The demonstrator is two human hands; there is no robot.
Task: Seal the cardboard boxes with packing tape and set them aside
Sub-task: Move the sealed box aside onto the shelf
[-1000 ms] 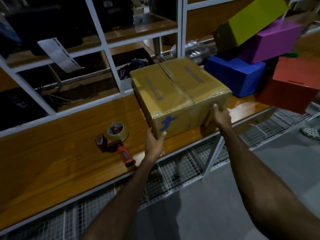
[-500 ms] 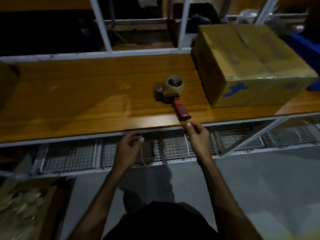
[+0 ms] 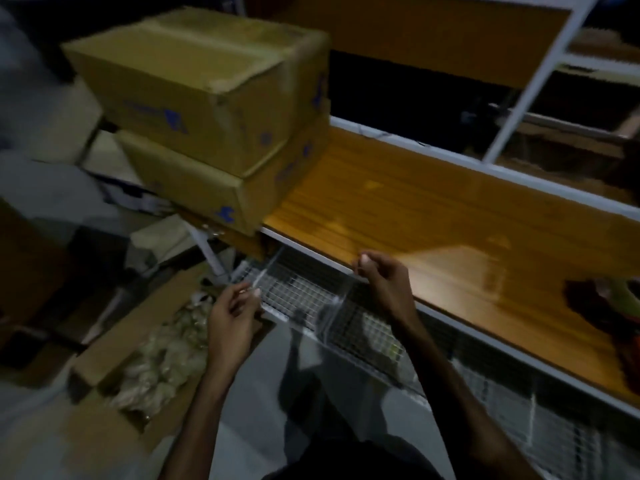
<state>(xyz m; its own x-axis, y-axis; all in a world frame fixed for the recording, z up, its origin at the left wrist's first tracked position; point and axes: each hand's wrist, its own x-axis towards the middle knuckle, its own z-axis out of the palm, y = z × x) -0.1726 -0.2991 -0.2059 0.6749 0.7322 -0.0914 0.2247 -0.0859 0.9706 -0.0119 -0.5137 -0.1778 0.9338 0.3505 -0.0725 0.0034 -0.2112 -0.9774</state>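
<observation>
Tape dispenser cut off at right edge, blurred

No legible text, number or brand is recorded. Blue printed marks are borne on the upper cardboard box and the lower cardboard box; they are blurred beyond reading.

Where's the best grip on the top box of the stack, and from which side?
Take the top box with one hand on each of its two opposite side faces, near the lower edges, coming from the front corner that faces the camera. It sits skewed on the lower box, overhanging it, and its top flaps look creased and loose, so a grip from above would likely be unreliable.
</observation>
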